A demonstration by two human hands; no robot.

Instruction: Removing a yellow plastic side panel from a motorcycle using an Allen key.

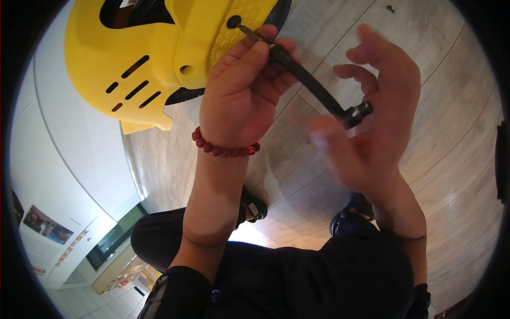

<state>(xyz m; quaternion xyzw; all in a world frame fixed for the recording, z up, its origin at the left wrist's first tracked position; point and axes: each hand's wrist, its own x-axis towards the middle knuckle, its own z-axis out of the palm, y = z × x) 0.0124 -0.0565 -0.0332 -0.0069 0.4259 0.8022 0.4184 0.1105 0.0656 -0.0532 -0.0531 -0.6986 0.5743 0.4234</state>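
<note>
Wearing dark, soft cloth trousers [340, 266], we hold both forearms out over the floor. A bracelet of round, dark-red beads [227, 151] circles our left wrist. Our left hand [239, 93] is clamped, thumb against fingers, on the narrow metal shaft of a cranked hand tool [308, 80]. The tool slants between our hands, its bent black bar ending in a shiny metal cylinder by our right hand [385, 125], whose blurred fingers are spread apart; we cannot tell whether they touch it. The shaft's other end reaches a round black head [234, 22] against a smooth, curved yellow shell [101, 53] with rounded slots and a honeycomb-textured patch [223, 42]. Beyond lie wood-grained floor planks [451, 133] and a small dark screw [390, 8].
</note>
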